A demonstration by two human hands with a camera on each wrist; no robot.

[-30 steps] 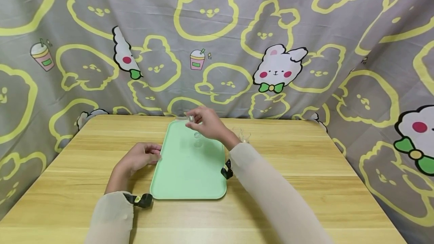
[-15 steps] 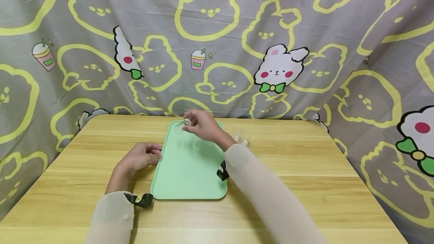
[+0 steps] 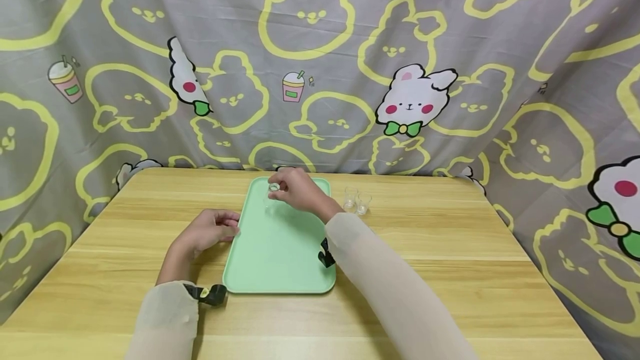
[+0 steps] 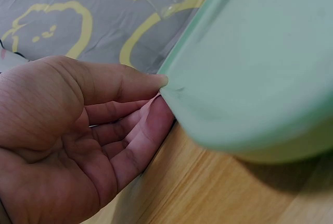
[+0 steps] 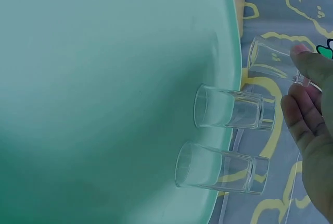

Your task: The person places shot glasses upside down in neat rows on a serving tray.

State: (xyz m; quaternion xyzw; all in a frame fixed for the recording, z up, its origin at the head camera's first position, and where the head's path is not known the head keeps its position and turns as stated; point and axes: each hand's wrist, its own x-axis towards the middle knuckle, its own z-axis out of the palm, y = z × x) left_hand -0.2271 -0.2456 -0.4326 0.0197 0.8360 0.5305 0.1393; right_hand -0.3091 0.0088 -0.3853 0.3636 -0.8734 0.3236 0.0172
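Head view: your left hand (image 3: 205, 231) pinches the rim of the smooth, round-cornered green tray (image 3: 277, 260); farther, your right hand (image 3: 297, 189) grips an inverted clear glass (image 5: 273, 60) by its thick base over the tray's far end, before a rippled curtain (image 3: 320, 71).

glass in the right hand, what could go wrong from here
The held glass could slip, since the right hand pinches it near its base. It might knock the two inverted glasses close by on the tray. A tug from the left hand, which pinches the tray, could tip them.
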